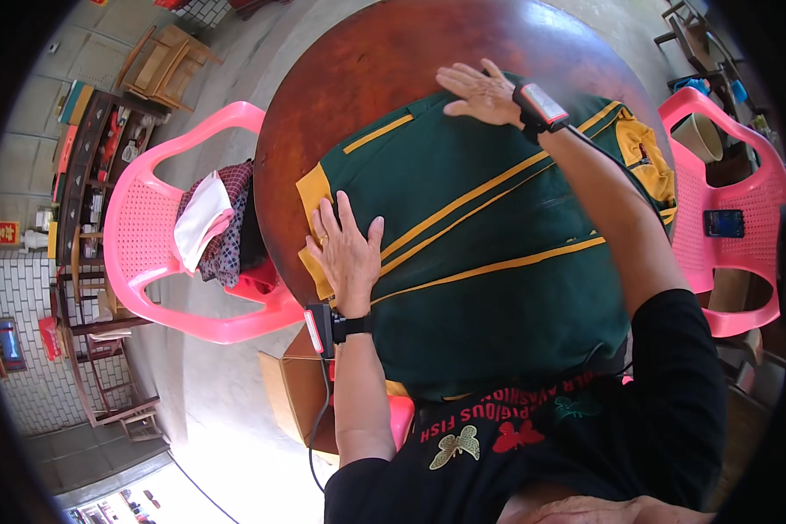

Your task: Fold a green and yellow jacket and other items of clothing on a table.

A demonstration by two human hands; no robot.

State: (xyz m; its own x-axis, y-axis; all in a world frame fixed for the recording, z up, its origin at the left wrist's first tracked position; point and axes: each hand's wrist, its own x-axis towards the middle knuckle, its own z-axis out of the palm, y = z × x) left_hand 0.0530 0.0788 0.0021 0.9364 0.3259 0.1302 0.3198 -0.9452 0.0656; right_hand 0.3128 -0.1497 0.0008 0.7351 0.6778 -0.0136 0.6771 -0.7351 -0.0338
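A dark green garment with yellow stripes and trim (471, 262) lies spread over a round reddish-brown wooden table (301, 111), its near part reaching the person's front. My left hand (350, 252), a ring on one finger, rests palm down on its left end beside the yellow band, fingers spread. Near the garment's far edge, my right hand (481, 92) is flat with fingers pointing left and holds nothing. Each wrist wears a strapped device. At the garment's right end, the yellow cloth (645, 164) is bunched up.
Folded clothes (226, 229) and a white cloth (200, 216) lie on a pink plastic chair (141, 229) at the left. Another pink chair (691, 190) at the right bears a phone (724, 223). An open cardboard box (285, 386) stands below the table's left edge.
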